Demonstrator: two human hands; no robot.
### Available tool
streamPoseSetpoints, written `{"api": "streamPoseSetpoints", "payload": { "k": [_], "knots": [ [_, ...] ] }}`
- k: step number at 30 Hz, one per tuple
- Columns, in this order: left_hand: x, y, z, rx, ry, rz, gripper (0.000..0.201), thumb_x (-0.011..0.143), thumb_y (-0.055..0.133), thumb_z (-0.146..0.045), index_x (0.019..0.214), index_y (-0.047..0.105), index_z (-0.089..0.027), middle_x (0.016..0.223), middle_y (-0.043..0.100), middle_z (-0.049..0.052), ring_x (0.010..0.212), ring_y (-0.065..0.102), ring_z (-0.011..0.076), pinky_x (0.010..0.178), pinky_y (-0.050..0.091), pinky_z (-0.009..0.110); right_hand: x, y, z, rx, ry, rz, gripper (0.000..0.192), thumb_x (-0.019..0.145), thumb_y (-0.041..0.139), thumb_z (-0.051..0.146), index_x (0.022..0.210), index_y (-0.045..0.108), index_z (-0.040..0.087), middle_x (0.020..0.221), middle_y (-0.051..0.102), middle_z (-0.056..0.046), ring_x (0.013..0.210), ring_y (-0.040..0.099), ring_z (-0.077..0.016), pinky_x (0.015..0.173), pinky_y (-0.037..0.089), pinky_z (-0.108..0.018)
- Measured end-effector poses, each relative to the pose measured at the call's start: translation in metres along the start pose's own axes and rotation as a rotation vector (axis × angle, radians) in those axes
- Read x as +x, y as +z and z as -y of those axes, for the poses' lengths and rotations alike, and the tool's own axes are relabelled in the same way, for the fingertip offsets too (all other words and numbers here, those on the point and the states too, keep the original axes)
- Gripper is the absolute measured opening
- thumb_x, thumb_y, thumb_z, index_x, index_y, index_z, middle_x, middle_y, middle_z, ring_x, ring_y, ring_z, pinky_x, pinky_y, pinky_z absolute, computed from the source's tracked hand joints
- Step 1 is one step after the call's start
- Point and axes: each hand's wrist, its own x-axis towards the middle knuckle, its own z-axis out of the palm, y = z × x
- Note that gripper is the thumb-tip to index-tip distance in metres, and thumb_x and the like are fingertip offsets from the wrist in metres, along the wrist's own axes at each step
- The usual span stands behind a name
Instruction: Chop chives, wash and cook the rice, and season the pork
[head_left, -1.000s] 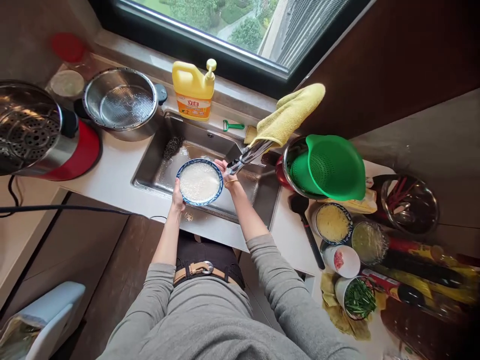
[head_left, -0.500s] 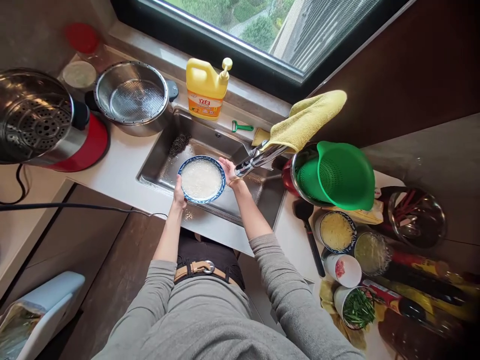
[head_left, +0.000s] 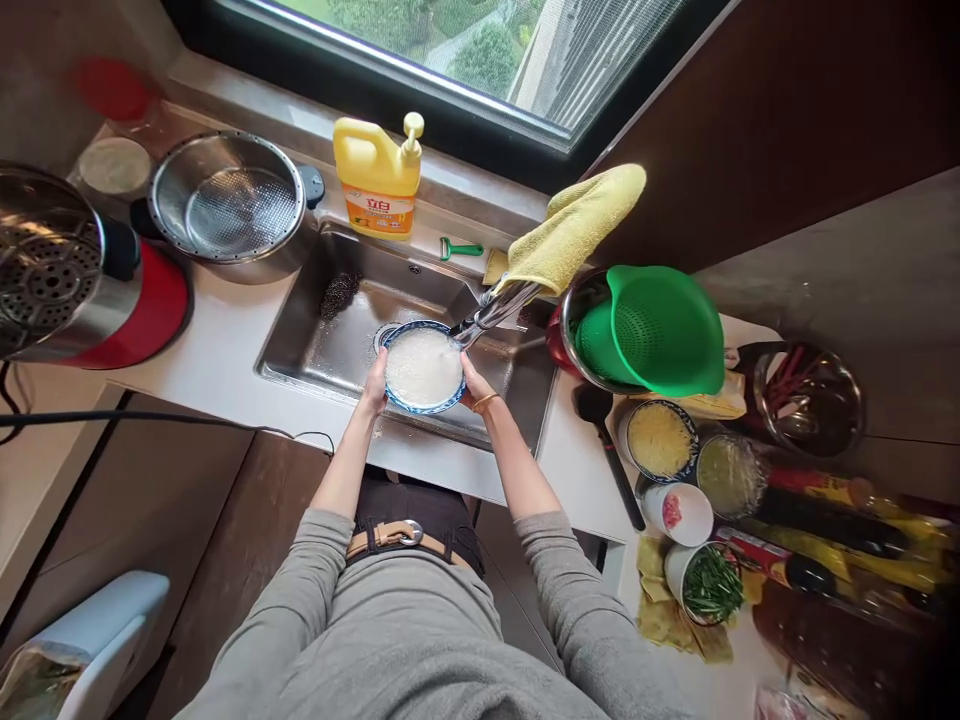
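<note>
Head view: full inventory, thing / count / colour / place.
Bowl: 1, blue-rimmed, white contents, over sink under faucet.
Sink: 1, steel, centre counter.
Faucet: 1, chrome, sink's right.
Cloth: 1, yellow, draped on faucet.
Soap bottle: 1, yellow, behind sink.
Peeler: 1, green, behind sink.
Scourer: 1, dark, in sink.
Steel pot: 1, left of sink.
Colander: 1, green, in steel bowl, right.
Spatula: 1, black, right counter.
Chives cup: 1, white, right counter.
Left hand: on bowl's left rim.
Right hand: on bowl's right rim.
</note>
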Motion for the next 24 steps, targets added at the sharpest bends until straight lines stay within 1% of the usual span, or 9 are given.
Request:
{"api": "streamPoseSetpoints", "payload": {
  "k": [2, 5, 8, 12, 15, 19, 24],
  "knots": [
    [0.001, 0.008, 0.002, 0.020, -0.003, 0.000, 0.058, 0.100, 0.036, -0.054, 0.138, 0.057, -0.015, 0.131, 0.067, 0.010, 0.138, 0.048, 0.0226, 0.121, 0.031, 0.039, -0.007, -0.010, -0.005, 0.026, 0.006, -0.013, 0.053, 0.100, 0.032, 0.058, 0.123, 0.065, 0.023, 0.096, 0.078, -0.007, 0.090, 0.073, -0.0183, 0.083, 0.060, -0.031],
    [0.003, 0.022, 0.000, 0.026, -0.055, 0.005, 0.059, 0.099, 0.032, -0.058, 0.134, 0.061, -0.019, 0.125, 0.070, 0.009, 0.135, 0.051, 0.0236, 0.118, 0.036, 0.041, -0.019, -0.024, -0.012, 0.092, 0.018, -0.025, 0.050, 0.102, 0.033, 0.053, 0.120, 0.066, 0.020, 0.090, 0.077, -0.008, 0.090, 0.073, -0.0188, 0.084, 0.059, -0.033],
    [0.006, 0.035, -0.004, 0.035, -0.120, 0.026, 0.059, 0.097, 0.036, -0.060, 0.131, 0.063, -0.021, 0.122, 0.072, 0.010, 0.131, 0.056, 0.0263, 0.114, 0.041, 0.041, -0.029, -0.033, -0.021, 0.178, 0.008, -0.050, 0.049, 0.104, 0.031, 0.046, 0.118, 0.066, 0.014, 0.085, 0.076, -0.010, 0.088, 0.072, -0.0187, 0.081, 0.058, -0.033],
    [0.012, 0.052, -0.008, 0.042, -0.170, 0.086, 0.055, 0.096, 0.043, -0.057, 0.129, 0.066, -0.020, 0.119, 0.073, 0.010, 0.126, 0.060, 0.0291, 0.112, 0.043, 0.040, -0.038, -0.039, -0.032, 0.271, -0.042, -0.116, 0.045, 0.104, 0.031, 0.043, 0.116, 0.066, 0.016, 0.088, 0.076, -0.010, 0.089, 0.072, -0.0199, 0.079, 0.059, -0.034],
    [0.014, 0.062, -0.006, 0.045, -0.185, 0.128, 0.050, 0.096, 0.047, -0.054, 0.127, 0.067, -0.020, 0.116, 0.074, 0.009, 0.124, 0.061, 0.0294, 0.112, 0.043, 0.041, -0.044, -0.042, -0.040, 0.320, -0.077, -0.164, 0.040, 0.102, 0.036, 0.043, 0.117, 0.065, 0.019, 0.094, 0.077, -0.009, 0.094, 0.072, -0.0211, 0.082, 0.061, -0.037],
    [0.014, 0.072, 0.000, 0.107, -0.173, 0.146, 0.048, 0.096, 0.049, -0.052, 0.126, 0.067, -0.020, 0.115, 0.074, 0.009, 0.122, 0.063, 0.0288, 0.111, 0.045, 0.041, -0.053, -0.047, -0.046, 0.360, -0.116, -0.220, 0.039, 0.098, 0.044, 0.046, 0.117, 0.064, 0.019, 0.102, 0.076, -0.011, 0.098, 0.072, -0.0231, 0.083, 0.063, -0.039],
    [0.022, 0.079, 0.004, 0.130, -0.130, 0.150, 0.047, 0.097, 0.049, -0.051, 0.124, 0.066, -0.017, 0.112, 0.075, 0.008, 0.116, 0.066, 0.0256, 0.106, 0.049, 0.039, -0.056, -0.047, -0.047, 0.424, -0.129, -0.251, 0.037, 0.100, 0.042, 0.042, 0.118, 0.062, 0.017, 0.103, 0.076, -0.011, 0.102, 0.072, -0.0232, 0.082, 0.063, -0.037]
  ]
}}
